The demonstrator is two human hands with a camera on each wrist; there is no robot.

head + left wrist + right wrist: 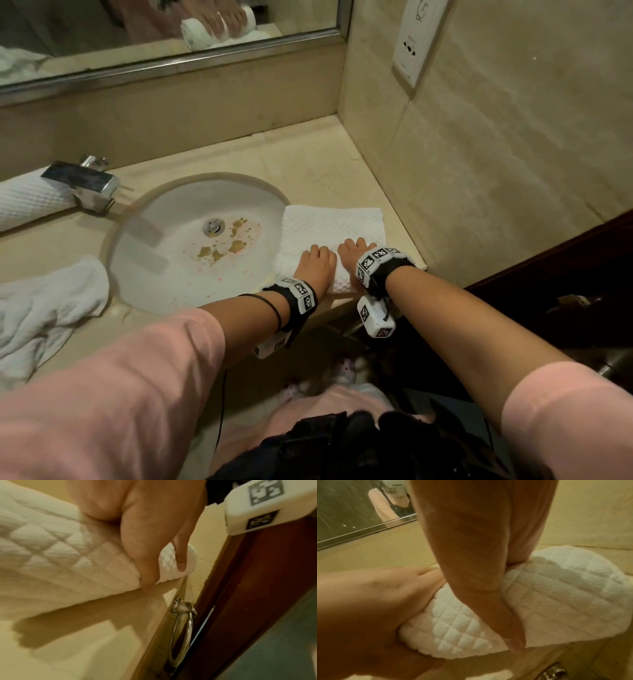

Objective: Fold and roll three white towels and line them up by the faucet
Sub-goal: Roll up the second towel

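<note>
Both hands are down on the towel (334,229) now, side by side on the counter (308,161) right of the sink (164,240). The left hand (317,262) and right hand (356,251) curl their fingers (513,639) over the rolled near end, thumbs tucked against it. The roll's long axis runs across under the fingers; the flat unrolled part stretches straight ahead of the fingertips. Both hands sit equally near, so rolling forward looks like the next push. One rolled towel (30,202) lies by the faucet (82,181); a loose towel (48,308) waits left. No readable writing anywhere.
</note>
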